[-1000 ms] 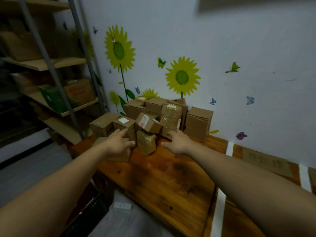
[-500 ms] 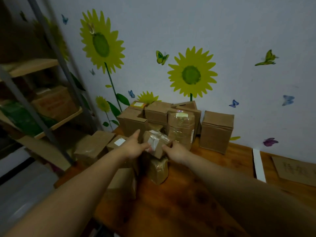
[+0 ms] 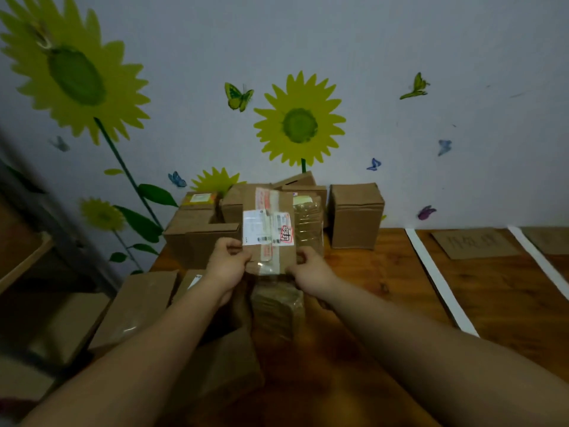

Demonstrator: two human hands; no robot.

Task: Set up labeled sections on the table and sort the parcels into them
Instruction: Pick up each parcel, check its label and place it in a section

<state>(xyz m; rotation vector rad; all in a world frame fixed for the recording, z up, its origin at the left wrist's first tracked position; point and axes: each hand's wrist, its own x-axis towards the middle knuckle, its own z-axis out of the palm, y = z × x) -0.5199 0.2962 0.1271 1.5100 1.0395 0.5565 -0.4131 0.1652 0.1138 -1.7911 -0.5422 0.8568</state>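
A small cardboard parcel (image 3: 269, 223) with white shipping labels and a red-marked sticker is raised above the wooden table (image 3: 369, 282), label face toward me. My left hand (image 3: 226, 265) grips its lower left edge and my right hand (image 3: 311, 269) grips its lower right edge. Behind and below it lies a pile of several brown parcels (image 3: 200, 238). A plastic-wrapped parcel (image 3: 277, 306) sits directly under my hands. To the right, white tape strips (image 3: 431, 272) divide the table into sections, and a cardboard label (image 3: 474, 243) with writing lies in one.
A lone box (image 3: 355, 215) stands against the sunflower-decorated wall. More parcels (image 3: 135, 306) lie at the table's left end. A shelving unit (image 3: 24, 260) stands at the far left. A second tape strip (image 3: 538, 260) and another cardboard label (image 3: 551, 238) lie further right.
Both hands reached into the pile, took the labelled parcel between them and lifted it, turning its label face toward me. My view has moved closer to the pile.
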